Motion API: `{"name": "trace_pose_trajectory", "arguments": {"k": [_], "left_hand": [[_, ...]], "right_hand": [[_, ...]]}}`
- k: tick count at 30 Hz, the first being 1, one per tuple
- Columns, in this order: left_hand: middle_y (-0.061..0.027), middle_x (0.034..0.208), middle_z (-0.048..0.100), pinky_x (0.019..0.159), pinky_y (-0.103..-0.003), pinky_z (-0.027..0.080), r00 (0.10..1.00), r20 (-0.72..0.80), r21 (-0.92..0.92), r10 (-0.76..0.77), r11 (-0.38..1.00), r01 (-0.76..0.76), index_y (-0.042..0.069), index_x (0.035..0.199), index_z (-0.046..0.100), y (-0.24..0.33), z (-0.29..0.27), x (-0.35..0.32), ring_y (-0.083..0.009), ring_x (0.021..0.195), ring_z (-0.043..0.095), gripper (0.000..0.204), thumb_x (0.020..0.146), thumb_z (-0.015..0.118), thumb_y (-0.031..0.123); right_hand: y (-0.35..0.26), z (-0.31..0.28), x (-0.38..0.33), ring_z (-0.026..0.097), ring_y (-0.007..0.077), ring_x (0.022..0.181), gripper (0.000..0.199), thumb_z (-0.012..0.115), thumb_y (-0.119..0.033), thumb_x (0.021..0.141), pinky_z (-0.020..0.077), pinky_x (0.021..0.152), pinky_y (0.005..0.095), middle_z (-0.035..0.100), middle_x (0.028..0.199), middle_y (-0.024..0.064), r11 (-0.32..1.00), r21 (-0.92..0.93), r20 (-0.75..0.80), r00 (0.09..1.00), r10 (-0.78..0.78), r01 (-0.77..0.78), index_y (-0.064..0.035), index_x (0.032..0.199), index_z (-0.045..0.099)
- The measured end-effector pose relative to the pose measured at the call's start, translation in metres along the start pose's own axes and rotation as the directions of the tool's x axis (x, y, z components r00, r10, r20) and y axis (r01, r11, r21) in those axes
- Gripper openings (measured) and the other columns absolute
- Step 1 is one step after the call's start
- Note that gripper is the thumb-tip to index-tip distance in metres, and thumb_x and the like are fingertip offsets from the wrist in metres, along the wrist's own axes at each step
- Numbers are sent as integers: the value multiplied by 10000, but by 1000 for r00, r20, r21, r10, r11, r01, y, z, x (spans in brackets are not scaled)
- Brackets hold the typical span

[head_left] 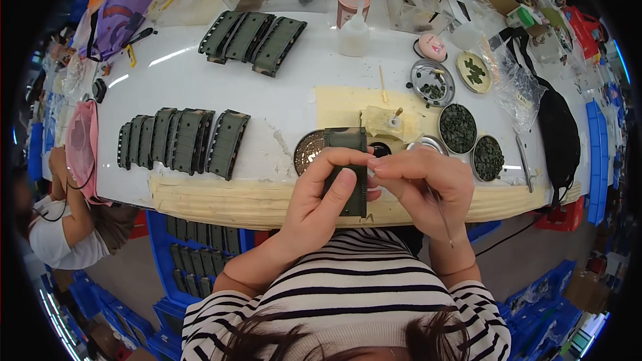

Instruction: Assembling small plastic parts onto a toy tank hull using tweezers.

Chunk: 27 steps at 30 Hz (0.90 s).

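Note:
My left hand [314, 202] grips a dark green, curved rectangular plastic part [346, 139] with toothed edges, thumb across its face. At the part's right edge, the thumb and forefinger of my right hand [431, 184] are pinched together. A thin metal tool [442, 215], possibly tweezers, sticks out below my right palm; its upper end is hidden by my fingers. Whether a small piece sits between those fingertips cannot be made out. Just behind the part lies a round dish [298, 154] of small brownish bits, partly covered by my left hand.
Similar green parts stand in rows at left [190, 140] and at the back [251, 37]. Tins of small green pieces [459, 129] are on the right, near a metal rod [523, 164]. A white squeeze bottle [354, 39] stands behind. A blue crate [158, 247] sits below left.

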State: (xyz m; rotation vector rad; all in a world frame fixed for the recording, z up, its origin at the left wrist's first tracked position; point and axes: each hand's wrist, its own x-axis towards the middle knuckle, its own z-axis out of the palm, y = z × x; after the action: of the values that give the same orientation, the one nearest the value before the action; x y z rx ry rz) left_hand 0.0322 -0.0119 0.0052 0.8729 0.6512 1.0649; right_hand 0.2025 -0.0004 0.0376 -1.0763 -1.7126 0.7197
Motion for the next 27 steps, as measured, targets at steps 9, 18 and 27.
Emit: {"name": "trace_pose_trajectory", "arguments": {"k": [9, 18, 27], "left_hand": [[-65, 1043, 571, 822, -244, 483, 992, 42, 167, 117, 978, -122, 7, 1023, 530, -1, -13, 0, -89, 944, 549, 170, 1020, 443, 153], [-109, 1006, 574, 779, -247, 458, 957, -127, 288, 260, 933, -215, -4, 1398, 337, -6, 1, -2, -147, 876, 561, 456, 964, 477, 26], [-213, 973, 615, 711, -318, 506, 906, 105, 774, 409, 539, -333, -55, 1414, 358, -4, -8, -3, -308, 780, 625, 632, 824, 584, -74]], "right_hand": [[4, 14, 2, 630, 221, 723, 213, 770, -16, 681, 506, 614, 300, 619, 840, 68, 977, -103, 26, 982, -186, 187, -41, 876, 686], [4, 13, 3, 607, 230, 656, 271, 762, 4, 628, 481, 578, 314, 616, 817, 66, 955, -232, -59, 977, -205, 186, -47, 876, 666], [1, 13, 18, 578, 187, 630, 277, 727, -42, 636, 432, 555, 277, 607, 823, 57, 803, -432, 72, 903, -423, 411, -19, 899, 645]]}}
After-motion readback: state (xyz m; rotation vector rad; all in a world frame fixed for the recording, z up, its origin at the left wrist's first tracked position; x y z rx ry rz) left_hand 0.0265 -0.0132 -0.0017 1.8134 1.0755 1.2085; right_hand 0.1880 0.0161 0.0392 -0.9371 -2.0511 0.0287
